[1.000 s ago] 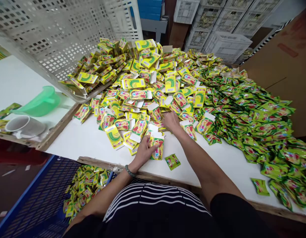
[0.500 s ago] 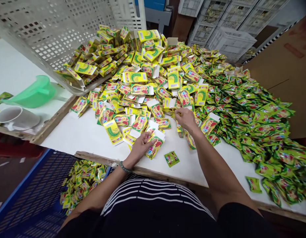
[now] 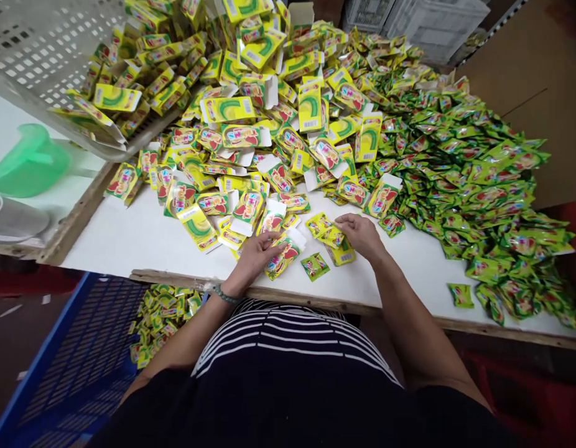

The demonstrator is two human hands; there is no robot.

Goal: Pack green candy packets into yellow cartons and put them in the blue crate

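My left hand (image 3: 254, 256) grips a small yellow-green carton (image 3: 283, 254) with its white flap open, near the table's front edge. My right hand (image 3: 361, 233) is closed over a few green sachets (image 3: 329, 235) that lie on the white table (image 3: 143, 239) just right of the carton. One loose sachet (image 3: 315, 266) lies between my hands. A heap of flat cartons (image 3: 250, 124) spreads behind my hands, and a large heap of green sachets (image 3: 474, 180) fills the right side.
A tilted white perforated crate (image 3: 40, 56) spills cartons at the back left. A green scoop (image 3: 29, 165) and a white cup (image 3: 10, 218) sit on a lower shelf at left. A blue crate (image 3: 73, 367) with filled cartons stands below left. White crates are stacked behind.
My right hand has come back from the heap toward the front edge, bringing a few sachets beside the carton. My left hand keeps hold of the carton. The camera has tipped downward.
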